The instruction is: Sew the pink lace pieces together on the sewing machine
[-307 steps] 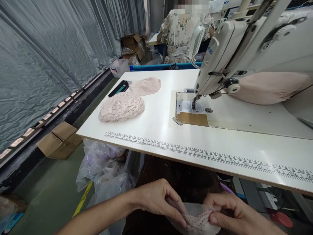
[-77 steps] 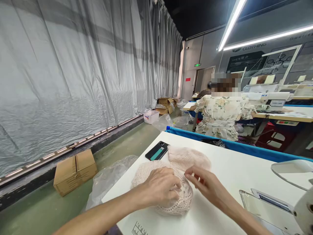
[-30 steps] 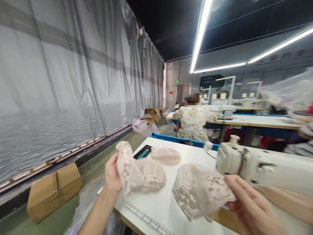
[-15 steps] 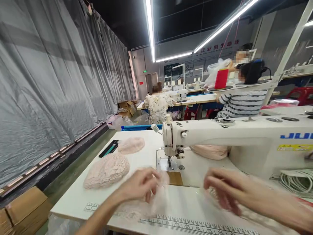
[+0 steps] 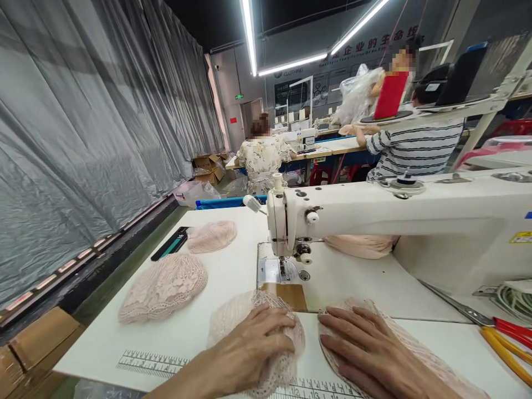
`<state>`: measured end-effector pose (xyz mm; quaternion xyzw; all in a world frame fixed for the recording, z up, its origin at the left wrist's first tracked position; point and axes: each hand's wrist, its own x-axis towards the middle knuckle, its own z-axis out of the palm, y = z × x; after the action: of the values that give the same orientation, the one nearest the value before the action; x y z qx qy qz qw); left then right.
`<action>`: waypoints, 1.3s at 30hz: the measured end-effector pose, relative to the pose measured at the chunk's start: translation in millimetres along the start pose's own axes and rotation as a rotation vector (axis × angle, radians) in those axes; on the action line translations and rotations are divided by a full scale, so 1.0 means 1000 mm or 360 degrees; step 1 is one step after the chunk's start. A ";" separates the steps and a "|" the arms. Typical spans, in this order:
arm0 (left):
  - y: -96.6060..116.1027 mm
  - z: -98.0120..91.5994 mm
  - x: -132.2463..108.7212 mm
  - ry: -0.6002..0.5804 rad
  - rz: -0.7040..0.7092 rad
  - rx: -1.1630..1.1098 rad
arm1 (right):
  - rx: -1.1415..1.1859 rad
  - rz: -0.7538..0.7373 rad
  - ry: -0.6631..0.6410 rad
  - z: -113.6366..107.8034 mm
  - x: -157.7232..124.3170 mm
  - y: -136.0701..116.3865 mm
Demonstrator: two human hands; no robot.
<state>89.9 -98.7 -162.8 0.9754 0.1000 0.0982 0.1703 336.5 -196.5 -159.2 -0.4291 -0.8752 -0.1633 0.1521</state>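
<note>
Left hand (image 5: 249,346): lying palm-down, fingers released and spread, pressing flat on a pale pink lace cup piece (image 5: 233,321) at the front of the white counter (image 5: 233,271), just before the brown card plate (image 5: 291,293)

Right hand (image 5: 366,349): lying flat likewise, fingers extended and not gripping, resting on a second pale pink lace piece (image 5: 415,354) just beside the first, the two pieces sitting close but apart

White industrial sewing machine (image 5: 374,221): standing behind both hands, needle area directly beyond the card plate

Also lying on the counter: a stack of pink lace cups (image 5: 164,285) to the left, a smaller plain pink stack (image 5: 211,235) behind it, a black phone (image 5: 170,246), a printed ruler strip (image 5: 166,363) along the front edge, red and yellow handled tools (image 5: 507,335) at the right

Handling judgement: smoothing is probably going best with even palm pressure, keeping scalloped edges uncurled and both pieces matching before lifting

Two other people are sitting at benches behind
</note>
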 end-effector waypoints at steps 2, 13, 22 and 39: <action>-0.002 -0.004 0.001 0.0017 -0.0014 -0.0089 | 0.0008 -0.0067 -0.0078 0.003 0.001 0.003; -0.004 0.003 0.003 0.0034 0.0024 0.0076 | 0.0332 -0.0038 -0.0264 0.035 -0.025 0.015; -0.008 -0.004 0.013 0.0099 0.0119 0.0171 | 0.0231 0.0075 -0.0021 0.033 -0.030 0.016; -0.013 -0.027 0.023 -0.0251 -0.0095 0.0113 | 0.0128 -0.0063 -0.0071 0.029 -0.004 0.023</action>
<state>104.1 -73.0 -139.0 0.9821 0.1186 0.0124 0.1459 353.7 -174.1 -183.7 -0.4087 -0.8926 -0.1215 0.1464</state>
